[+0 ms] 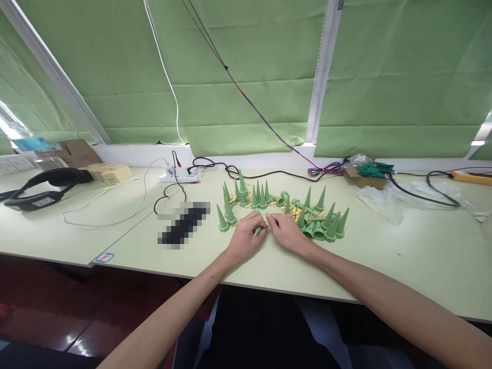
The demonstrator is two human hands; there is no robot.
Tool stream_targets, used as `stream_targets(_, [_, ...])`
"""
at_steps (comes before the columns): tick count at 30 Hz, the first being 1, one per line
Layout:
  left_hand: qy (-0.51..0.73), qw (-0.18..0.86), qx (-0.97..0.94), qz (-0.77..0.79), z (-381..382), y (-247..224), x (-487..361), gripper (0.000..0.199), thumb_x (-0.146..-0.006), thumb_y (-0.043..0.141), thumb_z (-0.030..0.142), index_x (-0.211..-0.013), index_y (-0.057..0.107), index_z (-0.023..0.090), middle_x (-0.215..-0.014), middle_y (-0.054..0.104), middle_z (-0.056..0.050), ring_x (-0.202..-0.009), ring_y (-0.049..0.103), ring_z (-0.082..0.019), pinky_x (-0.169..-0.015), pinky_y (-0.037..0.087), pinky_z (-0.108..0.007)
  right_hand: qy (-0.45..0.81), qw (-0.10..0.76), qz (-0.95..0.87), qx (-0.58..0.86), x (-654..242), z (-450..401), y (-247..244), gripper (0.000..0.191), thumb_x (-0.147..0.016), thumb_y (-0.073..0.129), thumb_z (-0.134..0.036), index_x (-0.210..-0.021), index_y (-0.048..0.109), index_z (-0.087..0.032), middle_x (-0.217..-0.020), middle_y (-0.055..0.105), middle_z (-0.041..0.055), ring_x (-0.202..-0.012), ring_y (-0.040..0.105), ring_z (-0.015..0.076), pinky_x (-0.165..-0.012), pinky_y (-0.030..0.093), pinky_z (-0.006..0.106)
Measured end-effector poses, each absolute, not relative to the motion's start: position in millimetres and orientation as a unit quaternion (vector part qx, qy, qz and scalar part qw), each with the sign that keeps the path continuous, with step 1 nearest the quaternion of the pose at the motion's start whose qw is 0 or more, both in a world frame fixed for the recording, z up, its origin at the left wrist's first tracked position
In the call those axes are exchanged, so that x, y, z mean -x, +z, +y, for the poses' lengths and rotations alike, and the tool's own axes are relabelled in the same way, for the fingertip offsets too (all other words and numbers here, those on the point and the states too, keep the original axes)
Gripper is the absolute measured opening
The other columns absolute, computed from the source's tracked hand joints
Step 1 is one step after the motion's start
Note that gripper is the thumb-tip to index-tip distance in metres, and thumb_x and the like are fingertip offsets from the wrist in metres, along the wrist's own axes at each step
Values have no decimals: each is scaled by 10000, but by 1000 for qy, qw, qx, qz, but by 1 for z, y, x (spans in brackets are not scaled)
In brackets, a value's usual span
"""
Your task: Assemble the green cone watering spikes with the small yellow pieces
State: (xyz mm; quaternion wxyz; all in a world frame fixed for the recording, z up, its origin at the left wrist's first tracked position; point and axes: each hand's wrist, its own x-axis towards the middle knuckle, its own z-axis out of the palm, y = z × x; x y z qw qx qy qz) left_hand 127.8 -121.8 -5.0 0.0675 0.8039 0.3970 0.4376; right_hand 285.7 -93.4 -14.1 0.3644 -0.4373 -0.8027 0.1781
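My left hand (246, 234) is closed around a green plastic spike (258, 230), its pointed end showing below the fingers. Close beside it, my right hand (287, 231) has its thumb and fingers pressed together. Whatever may be in that pinch is too small or hidden. Beyond both hands, several green spikes (262, 197) stand upright on their wide bases. Other green spikes (318, 230) lie on their sides by my right hand, mixed with upright ones. Small yellow pieces (295, 212) are heaped among them.
On the pale table (384, 246), a power strip (180, 174) with cables stands at the back. Black headgear (48, 192) and yellowish boxes (115, 174) sit left. A small cardboard box (365, 179) and clear plastic bags (384, 200) lie right. A blurred dark patch is left of my hands.
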Motion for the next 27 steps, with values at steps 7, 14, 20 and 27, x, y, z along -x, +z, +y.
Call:
stream_targets(7, [489, 73, -756, 428, -121, -5, -128, 94, -817, 561, 113, -757, 560, 185, -752, 568, -1, -685, 530, -119, -605, 444, -242, 212, 397, -777, 441, -285, -98, -11, 497, -1022, 259, -446, -598, 353, -205, -556, 463, -15, -546, 409, 136, -569, 268, 277])
stream_targets(14, [505, 93, -730, 451, -121, -4, -127, 66, -862, 576, 235, -887, 617, 190, -897, 638, -30, -634, 565, -97, -544, 487, -220, 196, 371, -787, 452, -285, -100, -11, 474, -1020, 294, -426, -626, 438, -203, -574, 512, 4, -548, 438, 147, -579, 282, 277])
stream_targets(20, [511, 60, -726, 457, -119, -5, -123, 89, -880, 575, 269, -897, 607, 188, -922, 658, -40, -561, 548, -80, -527, 493, -228, 182, 356, -795, 457, -283, -100, -10, 461, -1014, 332, -393, -633, 501, -198, -576, 543, 19, -542, 450, 150, -569, 274, 276])
stream_targets(27, [492, 55, -737, 461, -124, 6, -119, 151, -881, 568, 275, -1003, 581, 187, -890, 666, -33, -583, 588, -94, -556, 521, -231, 184, 352, -803, 445, -282, -100, -10, 451, -1011, 343, -407, -637, 481, -197, -577, 527, 14, -534, 427, 138, -567, 258, 270])
